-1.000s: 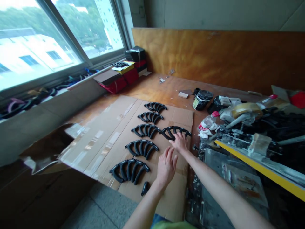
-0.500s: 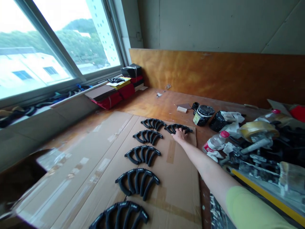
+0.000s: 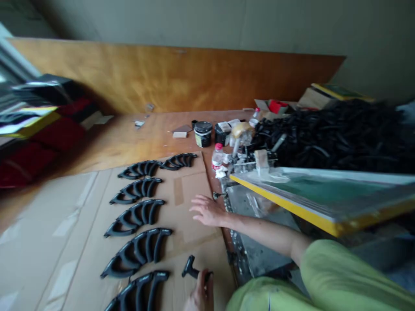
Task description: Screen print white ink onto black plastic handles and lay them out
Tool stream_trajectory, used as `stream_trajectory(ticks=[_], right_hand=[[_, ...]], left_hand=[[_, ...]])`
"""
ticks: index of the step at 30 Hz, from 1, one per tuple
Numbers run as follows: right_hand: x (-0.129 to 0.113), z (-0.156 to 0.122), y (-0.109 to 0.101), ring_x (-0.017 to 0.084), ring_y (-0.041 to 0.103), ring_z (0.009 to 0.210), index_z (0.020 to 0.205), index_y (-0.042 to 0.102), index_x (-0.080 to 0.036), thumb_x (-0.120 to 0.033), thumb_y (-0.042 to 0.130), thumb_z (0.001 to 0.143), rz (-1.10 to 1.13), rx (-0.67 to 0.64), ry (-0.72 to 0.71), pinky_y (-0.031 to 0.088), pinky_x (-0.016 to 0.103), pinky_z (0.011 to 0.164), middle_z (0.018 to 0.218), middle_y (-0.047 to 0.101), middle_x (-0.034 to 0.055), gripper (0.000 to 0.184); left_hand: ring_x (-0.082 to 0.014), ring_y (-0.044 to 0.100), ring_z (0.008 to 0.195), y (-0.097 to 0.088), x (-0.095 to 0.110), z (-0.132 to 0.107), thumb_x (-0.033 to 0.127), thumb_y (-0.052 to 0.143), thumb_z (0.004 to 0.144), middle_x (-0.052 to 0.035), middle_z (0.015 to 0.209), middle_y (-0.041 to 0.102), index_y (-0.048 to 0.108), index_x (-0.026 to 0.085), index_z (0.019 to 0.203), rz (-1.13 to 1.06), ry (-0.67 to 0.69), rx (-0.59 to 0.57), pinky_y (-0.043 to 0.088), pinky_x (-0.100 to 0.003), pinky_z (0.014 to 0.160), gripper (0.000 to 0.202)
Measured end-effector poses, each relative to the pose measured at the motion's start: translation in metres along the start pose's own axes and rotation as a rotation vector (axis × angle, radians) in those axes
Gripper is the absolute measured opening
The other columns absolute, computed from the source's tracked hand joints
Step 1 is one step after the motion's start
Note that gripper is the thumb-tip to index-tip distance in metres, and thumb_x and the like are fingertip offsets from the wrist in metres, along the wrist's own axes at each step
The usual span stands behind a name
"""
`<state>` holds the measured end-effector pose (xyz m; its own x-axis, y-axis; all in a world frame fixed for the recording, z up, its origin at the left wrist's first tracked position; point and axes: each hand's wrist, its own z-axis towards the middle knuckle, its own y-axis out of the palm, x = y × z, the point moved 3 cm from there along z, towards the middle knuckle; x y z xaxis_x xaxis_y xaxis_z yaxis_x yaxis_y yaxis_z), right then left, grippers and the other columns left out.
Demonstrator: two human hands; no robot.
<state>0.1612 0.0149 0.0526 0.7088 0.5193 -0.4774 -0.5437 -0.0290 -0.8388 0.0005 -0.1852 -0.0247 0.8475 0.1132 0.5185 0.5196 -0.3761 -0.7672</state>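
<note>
At the bottom of the head view, my left hand is closed on a black T-shaped handle, which points up and left over the cardboard. My right hand reaches in from the right above the cardboard's edge. Its fingers are apart and hold nothing. Rows of similar black curved handles lie fanned on the brown cardboard sheet: a small far-right fan, the fan beside it, and several more toward me. The nearest fan is cut off by the frame.
A yellow-edged screen frame juts out at the right, near my right forearm. Behind it rises a large heap of black pieces. A bottle with a red cap and black tubs stand past the cardboard. Red and black stacks are at left.
My right hand has left the far-right fan and drawn back toward me, now open. My left hand has come into view holding a handle. The view has turned right.
</note>
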Motion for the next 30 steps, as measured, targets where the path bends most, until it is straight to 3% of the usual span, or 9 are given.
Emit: stream_trajectory(ticks=[3, 9, 12, 15, 18, 21, 24, 27, 30], right_hand=[[0.015, -0.083, -0.049, 0.018, 0.056, 0.115, 0.103, 0.072, -0.022, -0.026, 0.061, 0.088, -0.038, 0.002, 0.171, 0.038, 0.033, 0.106, 0.117, 0.068, 0.0054, 0.019], [0.115, -0.261, -0.179, 0.022, 0.061, 0.106, 0.101, 0.071, -0.019, -0.017, 0.046, 0.092, -0.281, 0.085, 0.804, 0.044, 0.032, 0.095, 0.106, 0.07, 0.0102, 0.026], [0.157, -0.331, -0.205, 0.021, 0.061, 0.108, 0.115, 0.064, -0.018, -0.015, 0.049, 0.09, -0.421, -0.034, 1.04, 0.045, 0.029, 0.093, 0.116, 0.066, 0.0131, 0.03], [0.182, -0.369, -0.203, 0.023, 0.064, 0.104, 0.127, 0.057, -0.018, -0.011, 0.052, 0.087, -0.39, -0.186, 1.075, 0.047, 0.03, 0.087, 0.118, 0.065, 0.015, 0.041], [0.197, -0.379, -0.206, 0.023, 0.066, 0.1, 0.129, 0.055, -0.021, -0.008, 0.051, 0.084, -0.333, -0.214, 1.012, 0.049, 0.031, 0.083, 0.112, 0.068, 0.0129, 0.047], [0.204, -0.369, -0.23, 0.021, 0.068, 0.09, 0.121, 0.06, -0.022, -0.016, 0.055, 0.084, -0.164, 0.014, 0.923, 0.051, 0.031, 0.08, 0.103, 0.07, 0.0095, 0.037], [0.201, -0.342, -0.242, 0.016, 0.063, 0.057, 0.105, 0.062, -0.019, -0.034, 0.056, 0.086, 0.305, 0.229, 0.886, 0.052, 0.027, 0.057, 0.071, 0.066, 0.002, 0.025], [0.184, -0.303, -0.22, 0.011, 0.054, 0.044, 0.096, 0.06, -0.018, -0.045, 0.057, 0.084, 0.68, 0.219, 0.853, 0.043, 0.021, 0.041, 0.06, 0.059, -0.0026, 0.03], [0.167, -0.27, -0.186, 0.011, 0.054, 0.046, 0.09, 0.059, -0.018, -0.049, 0.055, 0.086, 0.593, 0.058, 0.855, 0.04, 0.02, 0.043, 0.06, 0.059, -0.0026, 0.032]], left_hand=[[-0.0206, 0.071, 0.067, -0.006, 0.02, 0.027, 0.034, 0.039, 0.096, -0.0063, 0.077, 0.075, 0.063, 0.024, 0.106, 0.129, 0.139, -0.028, 0.039, -0.022, 0.05, 0.028], [-0.0198, 0.069, 0.07, -0.006, 0.071, 0.07, 0.038, 0.037, 0.097, -0.0092, 0.081, 0.073, 0.061, 0.019, 0.111, 0.34, 0.269, 0.064, 0.035, -0.023, 0.054, 0.033], [-0.0196, 0.068, 0.07, -0.003, 0.086, 0.077, 0.039, 0.038, 0.097, -0.0087, 0.086, 0.073, 0.062, 0.02, 0.111, 0.361, 0.22, 0.041, 0.034, -0.023, 0.055, 0.034], [-0.0172, 0.065, 0.066, -0.002, 0.09, 0.075, 0.037, 0.039, 0.096, -0.006, 0.085, 0.073, 0.057, 0.021, 0.123, 0.315, 0.132, 0.059, 0.032, -0.023, 0.055, 0.036], [-0.0145, 0.061, 0.061, -0.002, 0.091, 0.058, 0.038, 0.04, 0.095, -0.0028, 0.081, 0.07, 0.046, 0.021, 0.136, 0.212, 0.054, 0.166, 0.032, -0.022, 0.054, 0.045], [-0.0137, 0.06, 0.06, 0.003, 0.096, 0.03, 0.044, 0.039, 0.094, -0.0001, 0.075, 0.066, 0.051, 0.021, 0.131, 0.086, -0.037, 0.251, 0.034, -0.022, 0.054, 0.045], [-0.0155, 0.062, 0.063, 0.015, 0.11, 0.006, 0.047, 0.04, 0.092, -0.0006, 0.072, 0.065, 0.057, 0.021, 0.123, -0.016, -0.085, 0.294, 0.039, -0.023, 0.058, 0.044], [-0.0159, 0.064, 0.07, 0.019, 0.127, -0.009, 0.045, 0.042, 0.091, -0.0049, 0.086, 0.069, 0.061, 0.02, 0.117, -0.063, -0.106, 0.378, 0.043, -0.024, 0.064, 0.041], [-0.0152, 0.065, 0.07, 0.014, 0.136, -0.016, 0.045, 0.044, 0.09, -0.0058, 0.09, 0.07, 0.063, 0.019, 0.114, -0.098, -0.143, 0.46, 0.045, -0.024, 0.065, 0.04]])
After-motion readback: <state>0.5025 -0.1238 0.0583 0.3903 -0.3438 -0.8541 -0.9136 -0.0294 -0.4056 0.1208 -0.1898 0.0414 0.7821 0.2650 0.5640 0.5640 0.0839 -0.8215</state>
